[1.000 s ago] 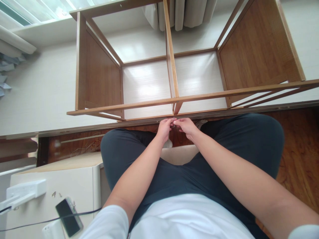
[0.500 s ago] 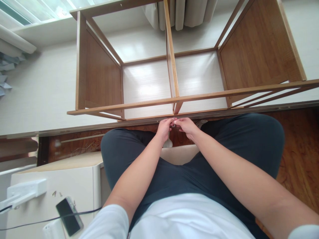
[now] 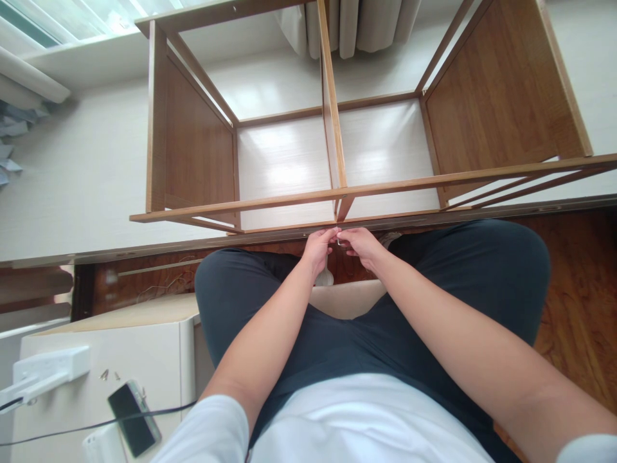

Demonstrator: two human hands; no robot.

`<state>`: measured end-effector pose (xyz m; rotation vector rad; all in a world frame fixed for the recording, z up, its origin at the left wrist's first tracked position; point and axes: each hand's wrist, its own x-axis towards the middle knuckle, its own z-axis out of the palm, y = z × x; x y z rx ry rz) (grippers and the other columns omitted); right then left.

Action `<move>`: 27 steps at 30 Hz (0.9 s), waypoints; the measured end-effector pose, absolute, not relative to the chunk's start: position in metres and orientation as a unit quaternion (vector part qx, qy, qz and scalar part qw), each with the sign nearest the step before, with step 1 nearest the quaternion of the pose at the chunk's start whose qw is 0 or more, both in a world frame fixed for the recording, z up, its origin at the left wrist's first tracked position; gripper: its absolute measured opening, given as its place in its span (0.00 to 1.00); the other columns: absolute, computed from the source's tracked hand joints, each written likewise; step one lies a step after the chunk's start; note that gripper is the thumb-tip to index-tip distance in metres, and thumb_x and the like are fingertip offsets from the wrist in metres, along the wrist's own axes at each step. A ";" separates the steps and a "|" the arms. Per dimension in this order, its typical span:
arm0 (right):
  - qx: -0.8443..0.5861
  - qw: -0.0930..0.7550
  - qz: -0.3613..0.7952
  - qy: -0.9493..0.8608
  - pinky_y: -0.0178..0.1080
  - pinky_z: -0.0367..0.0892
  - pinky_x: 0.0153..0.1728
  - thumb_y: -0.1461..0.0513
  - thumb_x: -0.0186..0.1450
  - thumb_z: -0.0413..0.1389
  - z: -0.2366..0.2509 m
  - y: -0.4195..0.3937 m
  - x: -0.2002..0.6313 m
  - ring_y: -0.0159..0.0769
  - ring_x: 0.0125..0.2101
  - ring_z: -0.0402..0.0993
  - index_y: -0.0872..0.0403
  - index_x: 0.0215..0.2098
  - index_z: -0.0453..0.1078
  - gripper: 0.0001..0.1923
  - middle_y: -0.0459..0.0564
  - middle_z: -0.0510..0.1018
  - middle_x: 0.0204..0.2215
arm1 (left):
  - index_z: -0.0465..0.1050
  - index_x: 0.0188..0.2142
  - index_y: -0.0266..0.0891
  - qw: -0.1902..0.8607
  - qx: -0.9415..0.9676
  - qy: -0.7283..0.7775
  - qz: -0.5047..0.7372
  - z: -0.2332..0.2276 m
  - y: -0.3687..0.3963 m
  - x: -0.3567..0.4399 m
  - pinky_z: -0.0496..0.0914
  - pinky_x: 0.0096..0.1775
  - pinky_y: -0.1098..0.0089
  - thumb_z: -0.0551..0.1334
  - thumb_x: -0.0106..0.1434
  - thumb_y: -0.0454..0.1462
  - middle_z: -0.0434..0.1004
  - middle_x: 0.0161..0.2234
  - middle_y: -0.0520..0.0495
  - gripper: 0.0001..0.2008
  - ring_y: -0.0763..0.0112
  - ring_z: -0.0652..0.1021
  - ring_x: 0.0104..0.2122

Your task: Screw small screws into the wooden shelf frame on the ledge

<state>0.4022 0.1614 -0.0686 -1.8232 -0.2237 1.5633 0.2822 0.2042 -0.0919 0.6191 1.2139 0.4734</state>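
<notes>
My left hand [image 3: 320, 248] and my right hand [image 3: 360, 245] meet fingertip to fingertip just below the front rail of a wooden frame [image 3: 265, 204]. Between them is a small bent metal rod, which looks like a hex key [image 3: 339, 242]. The thumb and fingers of my right hand pinch it. My left fingertips are closed against its upper part, close to the frame's lower front edge. Fingers hide most of the key, and whatever its far end meets cannot be seen. The frame has brown side panels and an upright middle divider [image 3: 332, 122].
The frame stands on a pale surface [image 3: 96, 154] whose edge runs above my knees. At lower left, a white cabinet [image 3: 159, 360] bears a phone [image 3: 135, 418], small screws [image 3: 104, 374], a white power strip [image 3: 51, 370] and a black cable [image 3: 72, 432]. Curtains [image 3: 371, 26] hang behind.
The hex key has turned between my fingers; its short bent end pointed left before and now lies nearer my right fingers. Both hands stay in almost the same place.
</notes>
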 end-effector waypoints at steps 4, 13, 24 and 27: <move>-0.704 0.352 0.611 -0.090 0.36 0.61 0.31 0.60 0.53 0.60 -0.065 0.162 0.402 0.33 0.32 0.70 0.54 0.27 0.74 0.05 0.47 0.79 0.29 | 0.82 0.31 0.39 0.749 0.280 0.561 0.215 -0.092 0.205 0.283 0.56 0.29 0.72 0.73 0.46 0.44 0.76 0.29 0.46 0.15 0.72 0.70 0.30; -0.729 0.356 0.572 -0.123 0.36 0.60 0.30 0.59 0.49 0.62 -0.066 0.162 0.401 0.32 0.28 0.67 0.54 0.25 0.71 0.08 0.45 0.76 0.23 | 0.80 0.30 0.38 0.747 0.279 0.561 0.219 -0.092 0.205 0.283 0.55 0.28 0.73 0.75 0.43 0.44 0.76 0.29 0.46 0.16 0.74 0.69 0.29; -0.730 0.366 0.545 -0.187 0.37 0.60 0.30 0.54 0.46 0.64 -0.081 0.157 0.401 0.32 0.25 0.64 0.54 0.24 0.70 0.13 0.44 0.73 0.21 | 0.77 0.29 0.38 0.744 0.276 0.566 0.223 -0.093 0.205 0.284 0.55 0.28 0.72 0.75 0.45 0.43 0.75 0.27 0.48 0.15 0.73 0.71 0.29; -0.730 0.369 0.542 -0.192 0.37 0.59 0.29 0.53 0.47 0.64 -0.085 0.157 0.401 0.32 0.25 0.64 0.54 0.23 0.70 0.13 0.43 0.72 0.20 | 0.77 0.29 0.37 0.746 0.272 0.564 0.226 -0.095 0.205 0.284 0.55 0.27 0.73 0.76 0.45 0.43 0.75 0.26 0.48 0.16 0.74 0.70 0.28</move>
